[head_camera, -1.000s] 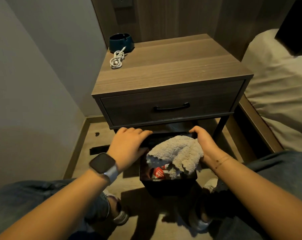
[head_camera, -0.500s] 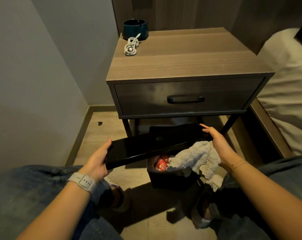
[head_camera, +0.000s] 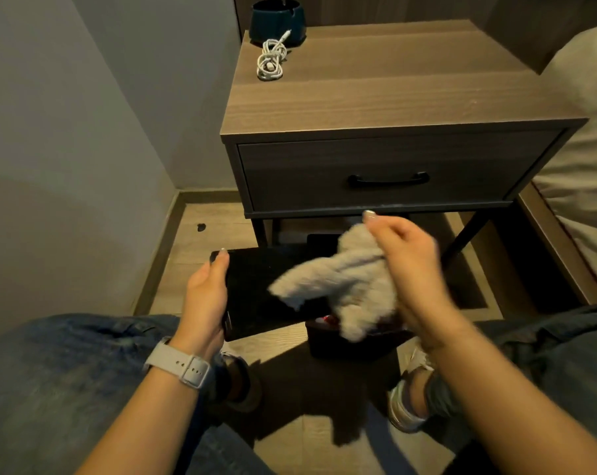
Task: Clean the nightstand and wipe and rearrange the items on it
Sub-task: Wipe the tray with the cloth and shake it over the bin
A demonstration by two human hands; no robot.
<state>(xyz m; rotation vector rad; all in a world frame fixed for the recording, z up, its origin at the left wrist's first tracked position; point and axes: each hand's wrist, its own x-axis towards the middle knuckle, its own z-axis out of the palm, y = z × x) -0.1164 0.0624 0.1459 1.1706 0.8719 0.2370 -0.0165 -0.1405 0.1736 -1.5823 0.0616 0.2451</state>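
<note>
The wooden nightstand (head_camera: 386, 97) stands ahead with its drawer closed. On its back left corner sit a dark blue ashtray (head_camera: 276, 18) and a coiled white cable (head_camera: 271, 60). My left hand (head_camera: 206, 293) grips the left edge of a flat black tray (head_camera: 256, 286), held level above the floor. My right hand (head_camera: 405, 265) pinches a fluffy grey cloth (head_camera: 352, 286), which hangs over the tray and over a black bin (head_camera: 345, 344) on the floor. Something red shows inside the bin.
A grey wall closes in the left side. The bed (head_camera: 585, 166) with its wooden frame runs along the right. My knees in jeans and my shoes fill the lower view. The nightstand's drawer handle (head_camera: 388, 180) is straight ahead.
My left hand lifted the black tray off the bin and drew it left. My right hand let go of the tray's right end, picked the grey cloth out of the bin and raised it.
</note>
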